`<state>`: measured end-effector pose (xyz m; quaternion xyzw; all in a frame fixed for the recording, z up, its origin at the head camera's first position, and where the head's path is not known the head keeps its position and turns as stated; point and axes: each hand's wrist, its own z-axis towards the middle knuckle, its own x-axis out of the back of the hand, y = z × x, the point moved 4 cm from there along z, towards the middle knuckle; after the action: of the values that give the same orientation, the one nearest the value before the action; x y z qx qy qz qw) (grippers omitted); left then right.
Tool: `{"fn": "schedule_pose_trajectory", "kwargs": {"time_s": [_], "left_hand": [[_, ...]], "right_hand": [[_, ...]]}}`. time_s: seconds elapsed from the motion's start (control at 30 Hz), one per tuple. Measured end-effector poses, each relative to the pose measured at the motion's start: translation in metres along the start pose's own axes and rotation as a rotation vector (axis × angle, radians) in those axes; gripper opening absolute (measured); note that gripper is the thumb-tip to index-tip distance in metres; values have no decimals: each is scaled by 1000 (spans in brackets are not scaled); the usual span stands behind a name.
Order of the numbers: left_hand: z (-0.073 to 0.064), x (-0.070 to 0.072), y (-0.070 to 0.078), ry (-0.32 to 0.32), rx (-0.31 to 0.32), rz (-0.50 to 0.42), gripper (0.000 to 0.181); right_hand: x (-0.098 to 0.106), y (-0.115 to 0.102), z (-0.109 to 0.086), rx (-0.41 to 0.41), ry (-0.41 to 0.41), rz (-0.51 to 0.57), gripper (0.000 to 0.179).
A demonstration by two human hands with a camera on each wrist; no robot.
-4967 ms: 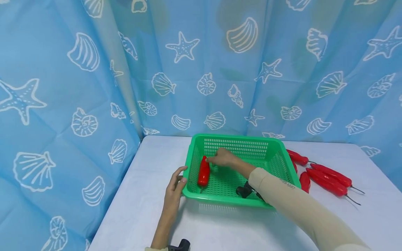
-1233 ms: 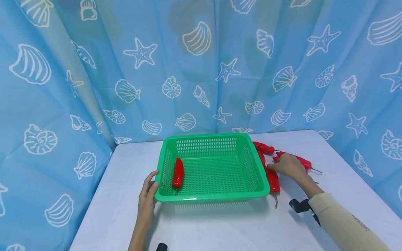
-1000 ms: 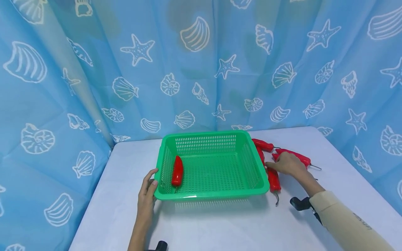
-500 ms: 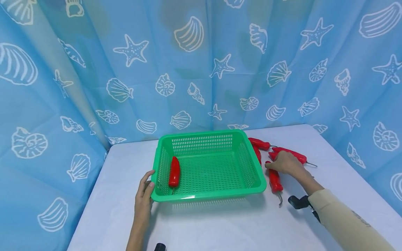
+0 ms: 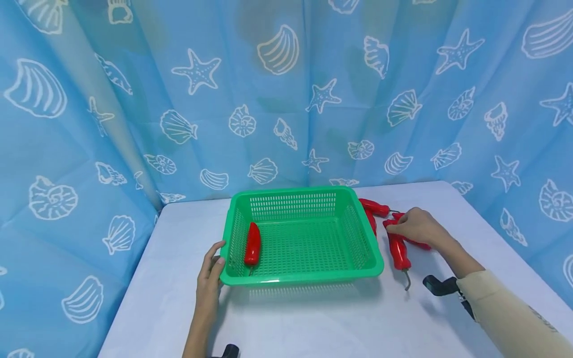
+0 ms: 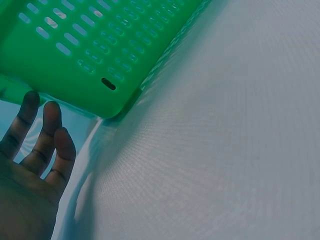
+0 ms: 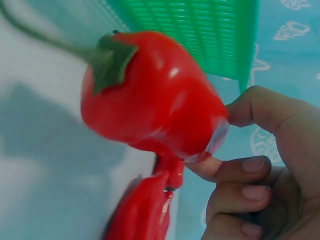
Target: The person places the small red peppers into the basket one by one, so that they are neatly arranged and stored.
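Red pepper (image 5: 399, 252) moved rightward, right grip (image 5: 417, 226) pinching it

Glossy pepper (image 7: 155, 95), smth plast. basket (image 5: 302, 279)

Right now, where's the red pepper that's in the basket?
In the head view, the red pepper lies inside the green basket at its left end, beside the wall nearest the left hand.

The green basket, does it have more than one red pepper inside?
No, the head view shows just one red pepper in the green basket, lying near the basket's left wall.
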<state>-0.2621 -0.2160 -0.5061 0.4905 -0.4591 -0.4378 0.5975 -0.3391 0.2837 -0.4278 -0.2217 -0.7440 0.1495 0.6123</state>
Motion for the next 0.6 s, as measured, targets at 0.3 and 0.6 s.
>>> {"fn": "schedule_pose_trajectory", "kwargs": {"time_s": [0.3,0.6], "left_hand": [[0,0,-2,2,3,8,40],[0,0,-2,16,-7,20,41]], "right_hand": [[19,-13,-7,64,20,3,72],[31,-27,-11,80,37,1,74]]}}
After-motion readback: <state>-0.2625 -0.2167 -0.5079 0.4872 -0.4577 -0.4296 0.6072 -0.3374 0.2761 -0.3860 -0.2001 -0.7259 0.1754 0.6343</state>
